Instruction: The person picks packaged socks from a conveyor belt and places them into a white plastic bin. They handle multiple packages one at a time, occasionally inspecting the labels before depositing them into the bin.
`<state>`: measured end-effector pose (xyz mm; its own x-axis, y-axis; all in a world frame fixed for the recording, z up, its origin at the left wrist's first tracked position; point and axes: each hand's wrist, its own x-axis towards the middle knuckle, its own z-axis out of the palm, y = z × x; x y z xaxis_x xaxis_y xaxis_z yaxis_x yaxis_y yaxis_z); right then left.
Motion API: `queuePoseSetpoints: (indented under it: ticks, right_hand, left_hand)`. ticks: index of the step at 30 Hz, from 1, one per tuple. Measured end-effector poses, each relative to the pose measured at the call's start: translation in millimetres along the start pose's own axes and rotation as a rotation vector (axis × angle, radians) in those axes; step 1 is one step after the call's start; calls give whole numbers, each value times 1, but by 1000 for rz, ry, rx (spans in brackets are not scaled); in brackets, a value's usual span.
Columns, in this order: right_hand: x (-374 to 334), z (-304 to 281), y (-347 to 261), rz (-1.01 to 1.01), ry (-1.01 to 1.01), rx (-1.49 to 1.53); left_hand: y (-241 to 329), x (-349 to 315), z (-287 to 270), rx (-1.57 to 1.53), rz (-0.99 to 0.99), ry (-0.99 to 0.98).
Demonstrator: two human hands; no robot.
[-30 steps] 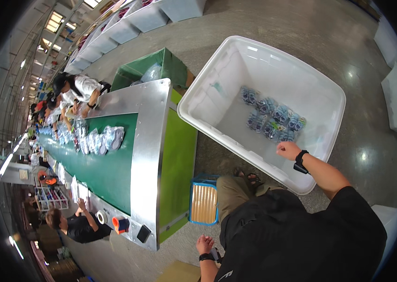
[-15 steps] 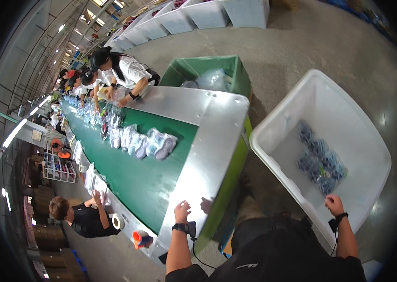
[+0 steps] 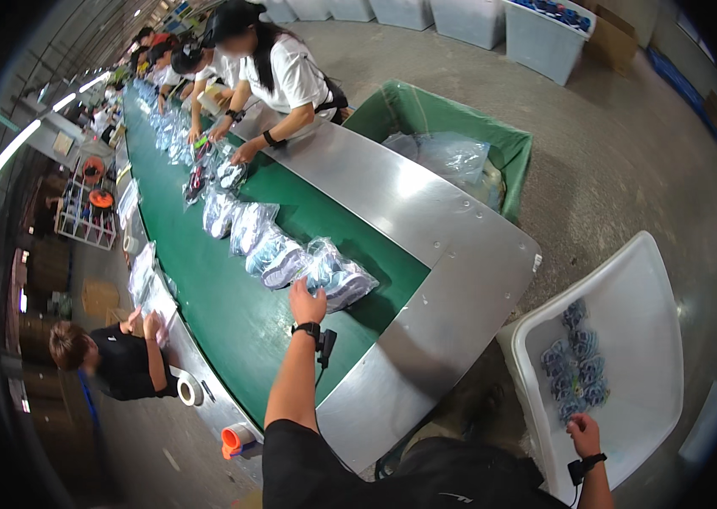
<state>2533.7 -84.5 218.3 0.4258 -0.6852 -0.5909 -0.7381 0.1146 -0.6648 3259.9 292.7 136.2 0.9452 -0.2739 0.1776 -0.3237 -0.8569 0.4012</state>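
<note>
1. We reach our left hand (image 3: pixel 308 304) to the nearest bagged shoes (image 3: pixel 340 276); its thumb and fingers are apart, but we cannot tell whether it touches the plastic.
2. These bagged shoes lie on the green surface (image 3: pixel 223 339), at the near end of a row of similar bags (image 3: pixel 250 227).
3. Our right hand (image 3: pixel 583 437) is over the white bin (image 3: pixel 649 339), with fingers curled; we cannot tell how tightly they close.
4. Inside this bin, several bluish shoes (image 3: pixel 575 365) lie grouped on the bottom.
5. Across the surface, a co-worker in white (image 3: pixel 301 81) handles other bags.
</note>
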Motion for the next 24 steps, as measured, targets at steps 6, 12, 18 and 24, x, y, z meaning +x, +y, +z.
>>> queuePoseSetpoints:
  ticks: [6,12,18,24]
  right_hand:
    - [33,48,-67,-66,-107,54]
    - [62,87,-123,-321,-171,80]
    - [56,112,-114,-652,-171,88]
    - [5,150,-88,-959,-105,42]
  left_hand:
    - [-4,47,19,133,-82,-77]
    - [15,61,6,217,-152,-397]
    - [0,23,18,-240,-358,-615]
    - [35,-50,3,-665,110,-316]
